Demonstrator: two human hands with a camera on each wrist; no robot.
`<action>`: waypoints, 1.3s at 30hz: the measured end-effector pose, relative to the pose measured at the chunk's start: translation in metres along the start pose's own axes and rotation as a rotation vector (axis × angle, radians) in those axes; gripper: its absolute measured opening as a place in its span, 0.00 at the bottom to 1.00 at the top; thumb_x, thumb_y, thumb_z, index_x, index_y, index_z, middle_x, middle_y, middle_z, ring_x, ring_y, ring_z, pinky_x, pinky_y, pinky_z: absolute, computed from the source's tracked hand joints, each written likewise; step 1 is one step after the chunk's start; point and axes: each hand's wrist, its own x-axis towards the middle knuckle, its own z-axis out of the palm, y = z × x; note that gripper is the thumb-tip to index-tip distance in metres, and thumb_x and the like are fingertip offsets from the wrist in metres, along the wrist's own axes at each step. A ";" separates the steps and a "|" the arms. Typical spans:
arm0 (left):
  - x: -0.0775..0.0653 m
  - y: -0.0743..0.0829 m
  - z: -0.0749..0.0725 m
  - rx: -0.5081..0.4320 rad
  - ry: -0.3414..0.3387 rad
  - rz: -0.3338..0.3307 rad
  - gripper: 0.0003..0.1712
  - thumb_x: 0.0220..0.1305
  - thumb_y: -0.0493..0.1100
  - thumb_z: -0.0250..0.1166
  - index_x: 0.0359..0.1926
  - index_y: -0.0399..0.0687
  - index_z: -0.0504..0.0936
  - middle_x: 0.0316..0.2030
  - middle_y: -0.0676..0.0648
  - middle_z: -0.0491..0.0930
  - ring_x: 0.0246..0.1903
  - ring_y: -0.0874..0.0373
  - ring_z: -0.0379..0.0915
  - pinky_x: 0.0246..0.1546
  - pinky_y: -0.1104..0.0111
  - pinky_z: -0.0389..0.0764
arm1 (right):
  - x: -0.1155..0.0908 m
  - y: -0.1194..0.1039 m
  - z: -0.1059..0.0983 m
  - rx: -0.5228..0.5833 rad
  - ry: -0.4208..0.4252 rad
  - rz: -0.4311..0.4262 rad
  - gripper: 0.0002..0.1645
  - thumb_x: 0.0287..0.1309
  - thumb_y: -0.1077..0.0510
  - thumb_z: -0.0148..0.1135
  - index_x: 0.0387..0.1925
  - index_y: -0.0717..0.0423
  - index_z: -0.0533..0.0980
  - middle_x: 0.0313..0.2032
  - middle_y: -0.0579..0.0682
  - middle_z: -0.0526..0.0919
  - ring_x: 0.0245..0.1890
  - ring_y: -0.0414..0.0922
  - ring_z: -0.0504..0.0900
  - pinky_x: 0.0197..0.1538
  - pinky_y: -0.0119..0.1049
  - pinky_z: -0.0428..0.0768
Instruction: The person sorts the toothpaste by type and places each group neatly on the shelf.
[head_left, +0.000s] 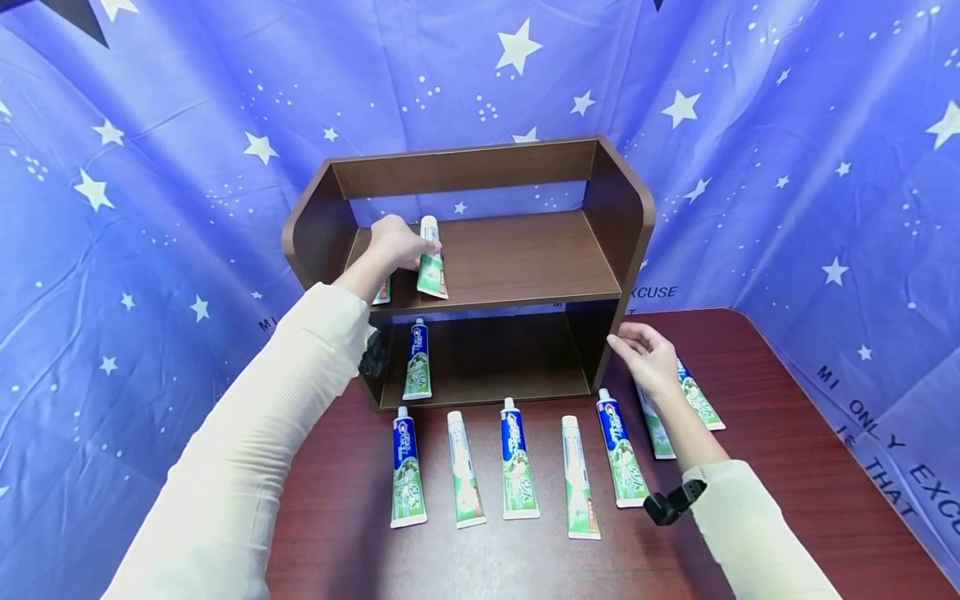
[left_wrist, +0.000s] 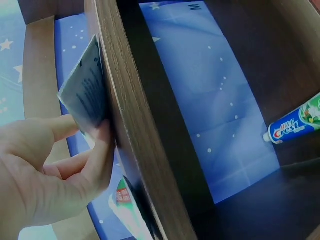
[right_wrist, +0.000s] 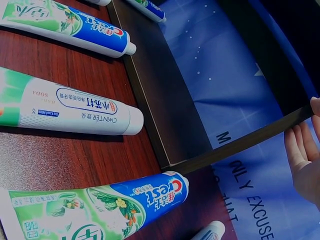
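Note:
On the upper board of a brown two-tier shelf [head_left: 525, 260], my left hand [head_left: 397, 242] holds a white-and-green toothpaste tube [head_left: 432, 277] between thumb and fingers. The tube's flat end points toward me, near the board's front edge. Another toothpaste tube [head_left: 383, 291] lies to its left, partly hidden by my arm. My right hand [head_left: 651, 357] pinches the edge of the shelf's right side panel [right_wrist: 265, 134], its thumb on one face and fingers on the other. A blue-and-green Crest tube [head_left: 417, 367] lies on the lower board at the left.
Several tubes lie in a row on the dark red table [head_left: 330, 517] before the shelf, among them a Crest tube [head_left: 519, 467] and a white-and-green tube [head_left: 577, 479]. Two more, including a Crest tube [head_left: 697, 396], lie behind my right forearm. A blue starry curtain [head_left: 465, 75] surrounds the table.

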 end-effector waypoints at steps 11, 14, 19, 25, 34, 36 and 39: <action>-0.002 0.000 -0.004 0.068 -0.008 0.030 0.34 0.58 0.54 0.68 0.52 0.27 0.74 0.03 0.59 0.67 0.32 0.56 0.86 0.66 0.66 0.69 | -0.002 -0.001 0.000 -0.037 -0.013 -0.014 0.14 0.59 0.58 0.64 0.45 0.58 0.74 0.31 0.24 0.77 0.35 0.22 0.77 0.42 0.12 0.75; -0.003 -0.001 -0.004 0.068 0.001 0.020 0.34 0.58 0.53 0.67 0.53 0.27 0.74 0.02 0.59 0.67 0.33 0.55 0.86 0.67 0.66 0.67 | -0.001 -0.001 0.000 -0.021 -0.011 -0.023 0.10 0.59 0.59 0.64 0.42 0.54 0.75 0.31 0.25 0.77 0.35 0.22 0.77 0.42 0.12 0.76; -0.005 -0.001 -0.006 0.091 -0.006 -0.007 0.34 0.59 0.53 0.66 0.53 0.26 0.73 0.01 0.59 0.66 0.13 0.64 0.75 0.69 0.65 0.63 | -0.001 -0.001 0.000 -0.009 -0.012 -0.008 0.11 0.59 0.60 0.64 0.43 0.55 0.75 0.31 0.26 0.78 0.35 0.23 0.78 0.41 0.13 0.76; -0.007 0.001 -0.006 0.066 -0.012 -0.016 0.34 0.59 0.51 0.67 0.53 0.26 0.72 0.14 0.48 0.82 0.07 0.69 0.68 0.67 0.68 0.66 | 0.002 0.000 0.000 -0.005 -0.007 0.019 0.16 0.59 0.61 0.64 0.48 0.61 0.73 0.30 0.25 0.77 0.34 0.22 0.77 0.42 0.13 0.76; -0.009 0.001 -0.005 0.058 0.005 -0.016 0.31 0.58 0.50 0.68 0.52 0.29 0.74 0.30 0.42 0.87 0.20 0.62 0.83 0.63 0.69 0.73 | -0.001 -0.001 0.001 -0.008 -0.004 0.006 0.14 0.59 0.61 0.64 0.46 0.61 0.74 0.30 0.25 0.78 0.34 0.22 0.78 0.41 0.13 0.76; -0.009 0.001 -0.005 0.053 0.002 -0.016 0.30 0.59 0.50 0.67 0.52 0.29 0.74 0.32 0.41 0.87 0.22 0.61 0.84 0.59 0.69 0.77 | -0.001 -0.001 0.001 -0.016 -0.006 -0.010 0.14 0.59 0.60 0.64 0.45 0.60 0.74 0.30 0.25 0.77 0.34 0.22 0.78 0.42 0.13 0.76; -0.010 0.001 -0.005 0.037 -0.007 -0.023 0.29 0.59 0.49 0.66 0.52 0.30 0.73 0.45 0.35 0.84 0.23 0.60 0.84 0.52 0.70 0.81 | -0.002 -0.001 0.000 -0.015 -0.010 -0.023 0.11 0.59 0.59 0.64 0.43 0.55 0.75 0.31 0.26 0.78 0.35 0.22 0.78 0.42 0.13 0.76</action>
